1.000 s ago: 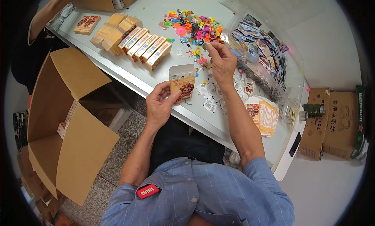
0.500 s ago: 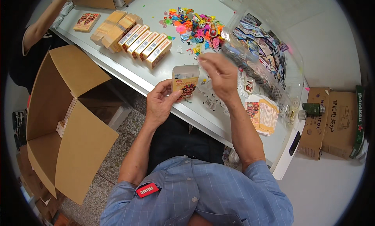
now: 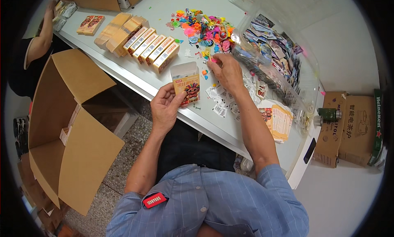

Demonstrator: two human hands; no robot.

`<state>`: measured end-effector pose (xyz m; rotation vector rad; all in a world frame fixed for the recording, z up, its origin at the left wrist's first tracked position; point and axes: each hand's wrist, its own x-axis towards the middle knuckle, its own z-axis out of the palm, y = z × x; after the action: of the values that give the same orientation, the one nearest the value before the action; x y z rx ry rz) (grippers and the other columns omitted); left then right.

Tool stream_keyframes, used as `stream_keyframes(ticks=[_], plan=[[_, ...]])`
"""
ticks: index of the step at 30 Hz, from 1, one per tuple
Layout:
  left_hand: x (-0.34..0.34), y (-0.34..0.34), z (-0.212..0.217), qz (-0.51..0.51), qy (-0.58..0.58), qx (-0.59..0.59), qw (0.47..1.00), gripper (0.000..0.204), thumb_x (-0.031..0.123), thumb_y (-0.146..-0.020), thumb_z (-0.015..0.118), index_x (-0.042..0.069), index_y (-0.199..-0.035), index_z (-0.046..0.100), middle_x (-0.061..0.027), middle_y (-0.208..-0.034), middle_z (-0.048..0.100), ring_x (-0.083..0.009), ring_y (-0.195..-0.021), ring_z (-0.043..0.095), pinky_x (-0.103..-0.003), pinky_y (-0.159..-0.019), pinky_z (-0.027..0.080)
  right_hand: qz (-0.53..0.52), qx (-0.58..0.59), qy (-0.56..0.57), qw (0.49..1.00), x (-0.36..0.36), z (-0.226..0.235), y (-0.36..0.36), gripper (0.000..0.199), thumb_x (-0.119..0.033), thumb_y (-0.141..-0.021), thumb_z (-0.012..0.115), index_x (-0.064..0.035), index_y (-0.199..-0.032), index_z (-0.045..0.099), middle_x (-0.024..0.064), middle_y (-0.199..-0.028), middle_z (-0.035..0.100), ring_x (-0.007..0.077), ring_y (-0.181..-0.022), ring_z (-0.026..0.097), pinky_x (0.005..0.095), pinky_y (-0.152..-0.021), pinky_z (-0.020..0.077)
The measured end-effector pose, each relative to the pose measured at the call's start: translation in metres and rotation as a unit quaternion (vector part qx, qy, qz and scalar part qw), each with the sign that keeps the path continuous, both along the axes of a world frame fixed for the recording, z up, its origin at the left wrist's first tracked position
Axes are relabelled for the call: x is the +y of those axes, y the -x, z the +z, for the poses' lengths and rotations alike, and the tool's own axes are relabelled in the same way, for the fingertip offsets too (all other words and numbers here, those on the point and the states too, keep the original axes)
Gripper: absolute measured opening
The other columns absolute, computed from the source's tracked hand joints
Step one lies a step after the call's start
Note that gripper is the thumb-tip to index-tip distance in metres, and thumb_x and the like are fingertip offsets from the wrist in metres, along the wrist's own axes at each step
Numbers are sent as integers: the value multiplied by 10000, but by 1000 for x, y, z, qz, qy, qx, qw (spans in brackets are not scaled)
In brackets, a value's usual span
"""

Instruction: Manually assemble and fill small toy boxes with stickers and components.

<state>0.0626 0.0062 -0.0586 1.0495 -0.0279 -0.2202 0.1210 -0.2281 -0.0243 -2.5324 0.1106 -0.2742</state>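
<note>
My left hand [image 3: 165, 108] grips a small yellow printed carton [image 3: 188, 91], held upright at the table's near edge with its top flap raised. The fingers wrap behind it and the thumb presses its front. At the near edge of a pile of small colourful plastic toys [image 3: 205, 30], my right hand [image 3: 225, 73] has its fingertips pinched together. A bit of pink shows at those fingertips; what they hold is too small to make out. Small white printed packets [image 3: 220, 110] lie beneath and beside my right wrist.
Filled-looking yellow cartons [image 3: 152, 48] stand in a row, beside stacks of flat cartons [image 3: 121, 32]. A clear plastic bin [image 3: 273, 52] of shiny cards is at right, near a stack of printed cards [image 3: 281, 122]. An open cardboard box [image 3: 88, 155] stands left. Another person's arm [image 3: 46, 36] is far left.
My right hand has moved left and down to the toys' near edge, its fingertips now pinched. The carton in my left hand has shifted slightly left and tilted. The other person's arm has moved left.
</note>
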Motion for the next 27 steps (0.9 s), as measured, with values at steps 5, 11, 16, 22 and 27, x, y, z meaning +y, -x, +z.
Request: stream_keyframes(ticks=[5,11,16,22,27], plan=[[-2,0,4,-12,-8,9,1000,356,1,-963,668,-84,-1285,541,-166,-1164,676,-185,-1046,679,-303,-867,601,-28,-25,-101,994,-9,-16,-5,308,-209,-891,725,15,-1103,730,180,-981,721,223,-832,688,336,-763,538],[-1,0,0,-6,-11,-3,1000,350,0,-958,677,-82,-1273,550,-164,-1153,684,-177,-1034,677,-301,-891,588,-6,-38,-95,995,-13,-16,-12,207,-139,-913,694,16,-1044,734,143,-995,721,189,-812,672,324,-753,535],[-1,-1,0,-10,-14,-18,1000,346,3,-954,684,-80,-1266,561,-155,-1146,688,-171,-1035,673,-293,-891,582,17,-150,-113,982,-10,-1,-6,123,-96,-949,668,5,-1016,690,80,-933,666,153,-783,626,294,-722,515],[-4,0,4,-27,-44,-31,998,350,34,-948,705,-68,-1258,579,-122,-1113,694,-148,-995,667,-278,-864,585,37,-188,-223,956,10,40,22,138,-118,-1013,634,9,-1060,662,31,-892,648,71,-744,577,220,-671,477],[-2,1,13,-64,-71,-3,995,359,52,-947,713,-54,-1265,585,-106,-1091,696,-131,-979,663,-271,-829,594,99,-191,-264,940,21,76,45,118,-84,-1019,611,13,-1067,659,22,-847,640,62,-732,567,211,-649,465]])
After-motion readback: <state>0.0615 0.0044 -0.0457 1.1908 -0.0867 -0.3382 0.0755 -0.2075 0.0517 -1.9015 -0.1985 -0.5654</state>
